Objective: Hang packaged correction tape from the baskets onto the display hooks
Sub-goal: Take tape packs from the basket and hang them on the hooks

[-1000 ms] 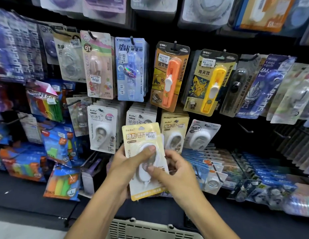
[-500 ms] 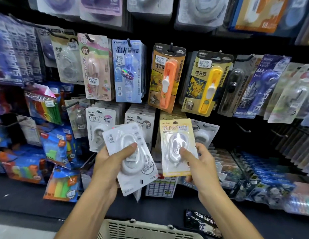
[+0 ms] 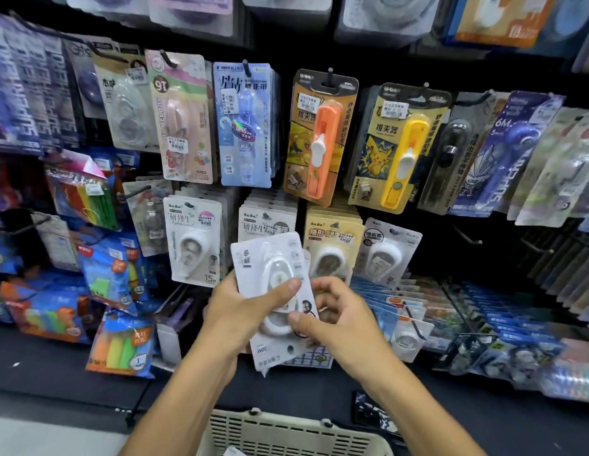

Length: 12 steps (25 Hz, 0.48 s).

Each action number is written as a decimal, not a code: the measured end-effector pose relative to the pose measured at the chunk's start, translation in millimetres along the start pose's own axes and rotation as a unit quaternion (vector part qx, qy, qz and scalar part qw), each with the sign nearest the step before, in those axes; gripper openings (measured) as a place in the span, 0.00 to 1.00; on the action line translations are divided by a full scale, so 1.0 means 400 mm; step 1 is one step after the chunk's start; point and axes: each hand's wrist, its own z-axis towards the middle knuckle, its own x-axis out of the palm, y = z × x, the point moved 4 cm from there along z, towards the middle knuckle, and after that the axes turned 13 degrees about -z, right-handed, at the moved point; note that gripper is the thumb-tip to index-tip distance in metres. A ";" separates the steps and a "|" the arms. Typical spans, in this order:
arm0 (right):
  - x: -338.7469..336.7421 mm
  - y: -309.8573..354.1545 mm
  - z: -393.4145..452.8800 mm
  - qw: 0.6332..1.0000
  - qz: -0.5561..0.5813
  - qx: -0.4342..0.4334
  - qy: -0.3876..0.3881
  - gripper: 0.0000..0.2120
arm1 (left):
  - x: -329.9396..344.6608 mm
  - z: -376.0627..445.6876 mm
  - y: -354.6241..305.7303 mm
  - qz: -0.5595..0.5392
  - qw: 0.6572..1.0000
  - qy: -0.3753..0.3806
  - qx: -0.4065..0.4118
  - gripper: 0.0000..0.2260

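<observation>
My left hand (image 3: 243, 311) grips a white correction tape pack (image 3: 270, 258) in front of the display, thumb across its clear blister. The pack is turned upside down. My right hand (image 3: 339, 320) pinches the same pack at its lower right edge, fingers curled behind it. Just behind, a yellow-carded correction tape pack (image 3: 332, 241) hangs at the front of its stack on a hook. White-carded packs (image 3: 192, 241) hang on the hooks to the left, and one more white pack (image 3: 385, 255) to the right.
A beige plastic basket (image 3: 286, 432) sits below my arms at the bottom edge. Bare black hooks (image 3: 467, 235) stick out at mid right. Orange (image 3: 322, 143) and yellow (image 3: 404, 153) clip pushers hang above. Sticky-note packs (image 3: 122, 350) crowd the left; blue packs (image 3: 516, 324) lie lower right.
My right hand held the yellow pack half a second ago; it now hangs in its stack. That hand has come back to the white pack, which my left hand has raised toward the centre.
</observation>
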 end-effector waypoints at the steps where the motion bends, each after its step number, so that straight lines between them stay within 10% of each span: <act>1: -0.005 0.002 0.005 0.999 0.041 0.007 -0.006 0.16 | 0.006 -0.002 0.009 -0.008 0.999 0.024 -0.025 0.26; 12: -0.242 -0.016 0.002 0.939 0.270 -0.019 -0.211 0.15 | 0.008 -0.004 0.006 -0.125 0.984 0.073 -0.099 0.24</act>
